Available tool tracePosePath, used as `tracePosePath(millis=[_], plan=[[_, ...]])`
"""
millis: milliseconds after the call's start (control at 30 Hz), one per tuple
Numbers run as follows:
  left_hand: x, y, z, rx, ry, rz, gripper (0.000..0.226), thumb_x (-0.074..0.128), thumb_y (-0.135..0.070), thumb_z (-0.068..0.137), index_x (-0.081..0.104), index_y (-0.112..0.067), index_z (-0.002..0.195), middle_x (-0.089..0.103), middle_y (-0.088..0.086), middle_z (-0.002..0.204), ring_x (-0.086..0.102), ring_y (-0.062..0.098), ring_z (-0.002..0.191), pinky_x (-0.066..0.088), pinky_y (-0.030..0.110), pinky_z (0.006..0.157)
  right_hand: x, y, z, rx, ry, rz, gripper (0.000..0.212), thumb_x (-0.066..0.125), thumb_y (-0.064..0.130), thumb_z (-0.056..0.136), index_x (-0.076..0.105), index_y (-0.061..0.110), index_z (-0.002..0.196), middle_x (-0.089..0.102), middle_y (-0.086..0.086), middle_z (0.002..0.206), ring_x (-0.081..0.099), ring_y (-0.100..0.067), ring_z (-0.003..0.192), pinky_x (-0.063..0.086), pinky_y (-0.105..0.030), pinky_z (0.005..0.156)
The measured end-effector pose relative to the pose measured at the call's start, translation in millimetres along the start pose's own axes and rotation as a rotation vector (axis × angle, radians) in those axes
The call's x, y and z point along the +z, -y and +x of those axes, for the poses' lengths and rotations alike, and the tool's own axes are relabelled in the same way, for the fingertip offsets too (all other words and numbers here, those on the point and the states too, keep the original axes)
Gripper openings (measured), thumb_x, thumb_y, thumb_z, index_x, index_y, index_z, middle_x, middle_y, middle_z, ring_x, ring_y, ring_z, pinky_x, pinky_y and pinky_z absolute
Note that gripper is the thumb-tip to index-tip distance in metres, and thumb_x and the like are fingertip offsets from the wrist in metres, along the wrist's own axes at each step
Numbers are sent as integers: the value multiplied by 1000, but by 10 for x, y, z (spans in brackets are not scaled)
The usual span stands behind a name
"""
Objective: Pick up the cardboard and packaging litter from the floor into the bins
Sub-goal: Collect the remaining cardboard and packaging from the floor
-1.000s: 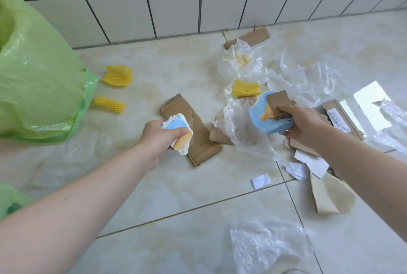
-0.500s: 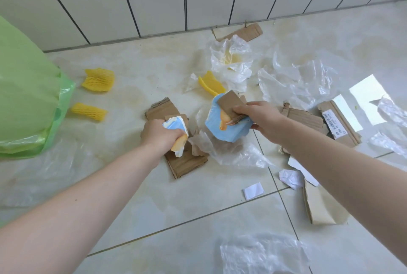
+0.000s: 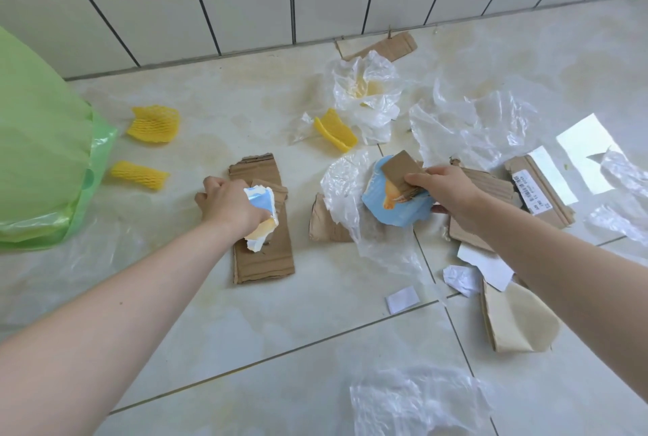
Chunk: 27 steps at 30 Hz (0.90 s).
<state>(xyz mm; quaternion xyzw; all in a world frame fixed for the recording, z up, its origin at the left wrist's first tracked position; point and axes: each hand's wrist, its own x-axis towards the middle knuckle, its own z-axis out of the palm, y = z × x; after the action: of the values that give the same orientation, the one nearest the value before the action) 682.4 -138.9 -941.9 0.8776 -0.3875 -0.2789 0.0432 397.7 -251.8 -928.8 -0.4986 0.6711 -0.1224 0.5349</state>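
Left hand [image 3: 231,206] grips a crumpled blue-and-white wrapper [image 3: 261,218] over a corrugated cardboard strip [image 3: 263,253] lying flat on the floor. Right hand [image 3: 445,190] pinches a blue printed card [image 3: 396,204] with a brown scrap. The strip is probably light and stiff; best lifted by an edge. Shipping label [image 3: 531,192] print illegible.

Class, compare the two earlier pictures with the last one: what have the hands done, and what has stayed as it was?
The left hand has come down onto the cardboard strip, still gripping its blue-and-white scrap. The right hand swung left, then back right, keeping hold of the blue piece and the brown card. Nothing was let go. The yellow nets and the green bag lie as before.
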Motion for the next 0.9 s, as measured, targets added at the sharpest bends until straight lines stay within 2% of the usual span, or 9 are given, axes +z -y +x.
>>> tracePosePath(millis=[67,167,267,433,500,567,633,733,900], plan=[[-32,-3,-11,-20,7,-3,54,76,-29,74,55,-15,122,34,14,131,38,33,119,35,32,98,-45,-50,-1,-21,-65,13,18,64,24,86,67,7,90,64,-12,88,61,-20,73,52,-31,62],[-47,-21,-33,-37,16,-26,55,77,-25,74,55,-12,123,34,15,130,46,35,114,42,34,97,-73,-95,24,-36,-177,-107,29,65,30,83,66,3,95,65,-14,89,61,-28,83,52,-43,77],[-55,-40,-42,-59,36,-63,54,75,-23,76,54,-12,124,33,15,129,48,35,114,45,37,93,-28,-66,23,-34,-176,-203,20,63,30,84,65,10,88,63,-10,82,60,-27,77,50,-37,65],[-72,-29,-39,-126,63,-103,48,74,-23,76,56,-12,120,34,15,129,49,34,113,45,34,87,159,45,70,4,-137,-325,24,64,26,81,67,14,101,61,-19,108,58,-31,105,54,-41,84],[-73,-14,-42,-135,69,-131,53,76,-24,76,54,-13,123,32,15,131,50,36,113,46,36,92,219,73,72,13,-135,-269,27,65,22,80,65,12,105,62,-13,96,61,-24,84,54,-32,67],[-68,9,-44,-133,71,-145,61,77,-26,76,50,-12,129,32,15,133,49,35,114,45,39,97,250,91,63,2,-118,-194,28,66,18,80,64,11,107,58,2,78,55,-13,68,44,-25,53],[-62,34,-45,-129,61,-158,62,78,-26,75,51,-12,129,33,15,133,49,34,114,44,39,98,245,98,46,-4,-105,-135,27,68,17,80,65,15,107,56,9,76,54,-10,69,43,-23,54],[-54,79,-44,-133,49,-198,58,80,-25,73,55,-12,123,37,16,130,51,29,109,46,38,95,178,100,2,-71,-116,-191,15,69,20,78,66,15,92,61,1,75,57,-17,73,43,-26,59],[-42,201,-49,-131,102,-398,31,82,-18,68,62,-11,91,59,14,105,57,29,97,45,31,69,21,112,-115,-156,-181,-209,13,70,21,78,67,12,87,64,-7,80,57,-20,74,42,-30,63]])
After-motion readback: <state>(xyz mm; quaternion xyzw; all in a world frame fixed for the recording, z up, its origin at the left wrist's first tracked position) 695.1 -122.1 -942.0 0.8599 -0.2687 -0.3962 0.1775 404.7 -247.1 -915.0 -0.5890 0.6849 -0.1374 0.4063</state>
